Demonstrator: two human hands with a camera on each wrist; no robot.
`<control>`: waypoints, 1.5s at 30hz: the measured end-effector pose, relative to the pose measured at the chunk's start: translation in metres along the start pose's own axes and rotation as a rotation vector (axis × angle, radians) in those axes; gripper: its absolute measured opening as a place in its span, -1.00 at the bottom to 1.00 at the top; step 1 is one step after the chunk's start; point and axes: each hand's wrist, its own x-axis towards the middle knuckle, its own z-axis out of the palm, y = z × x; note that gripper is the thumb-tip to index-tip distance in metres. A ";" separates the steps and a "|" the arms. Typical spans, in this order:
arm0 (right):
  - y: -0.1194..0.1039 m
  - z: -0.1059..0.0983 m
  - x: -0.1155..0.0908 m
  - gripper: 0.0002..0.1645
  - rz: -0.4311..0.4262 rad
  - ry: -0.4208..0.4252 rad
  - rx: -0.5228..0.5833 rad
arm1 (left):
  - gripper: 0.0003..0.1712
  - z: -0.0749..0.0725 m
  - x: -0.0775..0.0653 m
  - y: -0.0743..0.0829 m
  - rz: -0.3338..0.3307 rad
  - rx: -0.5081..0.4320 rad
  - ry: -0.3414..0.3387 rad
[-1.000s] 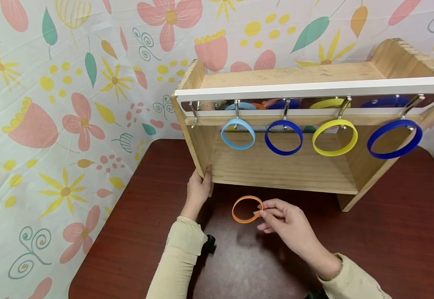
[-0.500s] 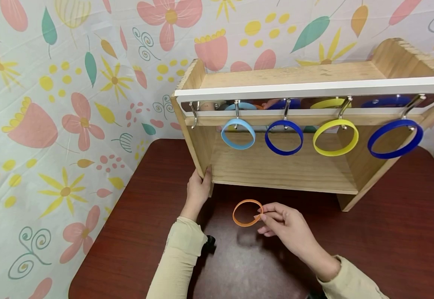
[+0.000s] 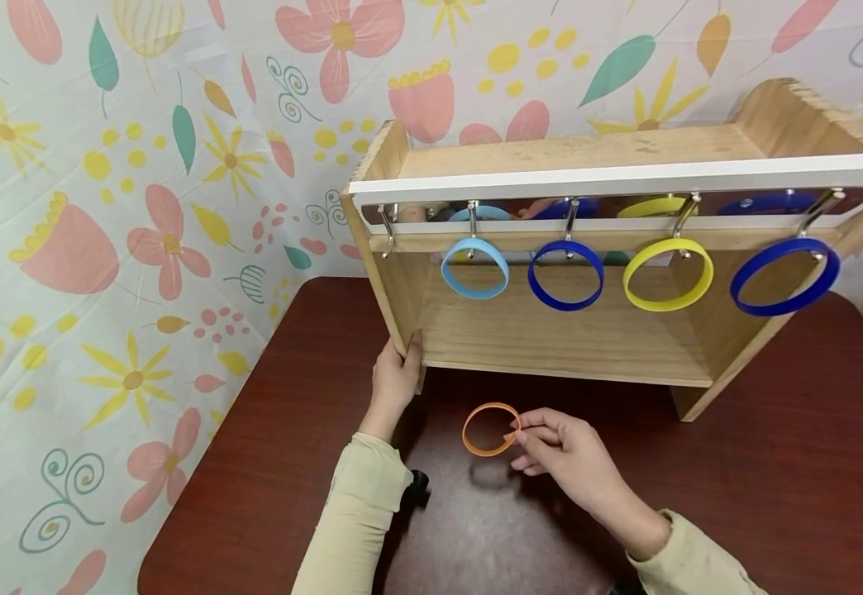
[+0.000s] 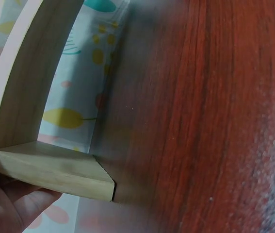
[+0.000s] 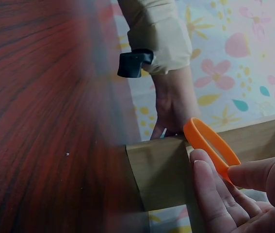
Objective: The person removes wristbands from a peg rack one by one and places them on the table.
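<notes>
My right hand (image 3: 576, 459) pinches an orange ring (image 3: 467, 440) by its right side, thumb against fingers, in front of the shelf. The right wrist view shows the same orange ring (image 5: 210, 145) between thumb and fingertips. My left hand (image 3: 394, 376) grips the lower left side panel of the wooden shelf (image 3: 550, 347); in the left wrist view its fingers (image 4: 30, 204) lie behind the panel's edge. From hooks on the shelf's front rail hang a light blue ring (image 3: 504, 277), a dark blue ring (image 3: 531, 285), a yellow ring (image 3: 628, 285) and another dark blue ring (image 3: 744, 297). The leftmost hook (image 3: 385, 231) bears no ring.
The shelf stands on a dark red-brown wooden table (image 3: 268, 430). A flower-patterned cloth (image 3: 141, 149) hangs behind and to the left. A mirror-like strip on the white rail (image 3: 625, 178) reflects the rings. A black device (image 3: 417, 487) sits at my left wrist.
My right hand has lowered slightly, bringing the orange ring a little down and toward me. My left hand stays on the shelf's side, and the hanging rings keep their places.
</notes>
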 end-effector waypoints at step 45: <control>0.034 0.010 0.006 -0.80 0.103 -0.053 -0.055 | -0.64 0.000 0.002 -0.001 0.009 0.005 -0.004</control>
